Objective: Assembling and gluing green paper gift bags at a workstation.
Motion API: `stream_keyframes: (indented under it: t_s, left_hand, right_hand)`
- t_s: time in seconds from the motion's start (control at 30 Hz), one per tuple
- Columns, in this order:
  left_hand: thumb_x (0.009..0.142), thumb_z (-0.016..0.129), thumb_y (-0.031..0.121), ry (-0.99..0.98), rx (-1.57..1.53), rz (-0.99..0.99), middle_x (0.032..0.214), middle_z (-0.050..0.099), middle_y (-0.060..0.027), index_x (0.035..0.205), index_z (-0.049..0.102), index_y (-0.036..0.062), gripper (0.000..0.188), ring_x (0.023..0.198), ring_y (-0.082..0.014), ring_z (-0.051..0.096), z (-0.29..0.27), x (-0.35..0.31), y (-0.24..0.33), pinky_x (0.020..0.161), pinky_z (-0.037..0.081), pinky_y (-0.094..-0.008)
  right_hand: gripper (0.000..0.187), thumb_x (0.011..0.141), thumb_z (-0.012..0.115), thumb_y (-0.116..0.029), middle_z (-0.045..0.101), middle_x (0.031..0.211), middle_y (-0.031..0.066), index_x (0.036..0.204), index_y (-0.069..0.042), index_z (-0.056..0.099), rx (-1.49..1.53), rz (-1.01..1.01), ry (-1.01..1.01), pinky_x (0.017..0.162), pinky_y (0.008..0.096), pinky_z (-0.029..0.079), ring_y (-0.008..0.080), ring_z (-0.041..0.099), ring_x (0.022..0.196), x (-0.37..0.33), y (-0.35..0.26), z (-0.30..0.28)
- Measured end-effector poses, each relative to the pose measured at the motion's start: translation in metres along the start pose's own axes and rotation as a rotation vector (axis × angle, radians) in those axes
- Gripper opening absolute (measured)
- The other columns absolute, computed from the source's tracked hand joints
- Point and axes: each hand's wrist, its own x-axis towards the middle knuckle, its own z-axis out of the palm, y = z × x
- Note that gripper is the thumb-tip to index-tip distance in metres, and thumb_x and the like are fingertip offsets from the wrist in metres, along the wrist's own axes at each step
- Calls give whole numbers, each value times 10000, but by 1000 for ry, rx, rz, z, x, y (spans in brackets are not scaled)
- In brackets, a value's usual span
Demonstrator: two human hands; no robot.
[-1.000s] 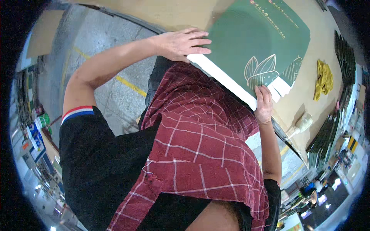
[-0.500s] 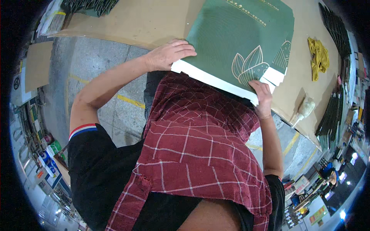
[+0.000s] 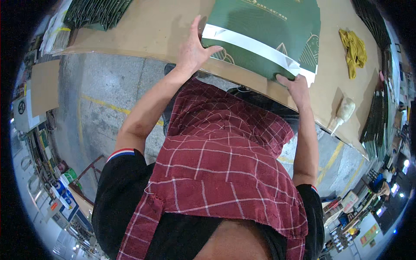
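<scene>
A flat green paper bag (image 3: 260,39) with gold line drawings lies on the table at the top centre. Its near edge is turned up into a folded band, bordered by a white strip (image 3: 251,47). At the left end of that fold is my left hand (image 3: 193,52), fingers spread, its thumb reaching over the band and the other fingers beside the bag's left edge. My right hand (image 3: 298,89) is closed on the fold's right end, thumb on the band and the remaining fingers partly hidden.
Brown board (image 3: 143,30) covers the table. On the right lie a yellow cloth (image 3: 354,52) and a white bottle with a thin nozzle (image 3: 344,112). Dark green stacked bags (image 3: 376,117) line the right edge; another stack (image 3: 97,13) sits at the far left.
The bag has moved away from my body onto the table, and its near edge is now folded up. My left hand has lifted off its top and spread its fingers; my right hand stays at the corner.
</scene>
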Motion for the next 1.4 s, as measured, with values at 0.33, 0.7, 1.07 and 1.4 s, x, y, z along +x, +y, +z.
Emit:
stream_keyframes:
  t_s: [0.33,0.7,1.07,1.4]
  left_hand:
    - [770,530,459,-114,459,1069,1344,337,5,1266,390,264,551,1185,-152,385,95,8,61,910,287,-499]
    - [853,427,420,-431,643,1054,1344,342,-12,1272,387,195,477,1247,-160,300,104,18,72,965,261,-480]
    - [855,414,463,-399,457,1151,1351,342,-31,1265,405,239,467,1256,-175,297,30,53,0,1017,157,-500]
    - [875,399,423,-417,443,1163,1312,387,-55,1261,407,212,440,1233,-194,328,31,58,-1,1017,193,-463]
  right_hand:
    - [445,740,623,-402,628,714,154,848,29,628,-236,139,-12,638,334,450,255,606,675,6,5,2]
    - [316,840,503,-335,535,1137,81,1089,-145,545,-741,-648,586,876,429,342,263,480,1061,45,22,4]
    - [447,899,329,-408,281,1359,165,1296,-204,355,-929,-456,268,990,550,148,332,239,1263,41,20,27]
    - [450,891,367,-377,305,1332,194,1284,-157,372,-932,-488,288,987,524,184,353,271,1234,37,9,29]
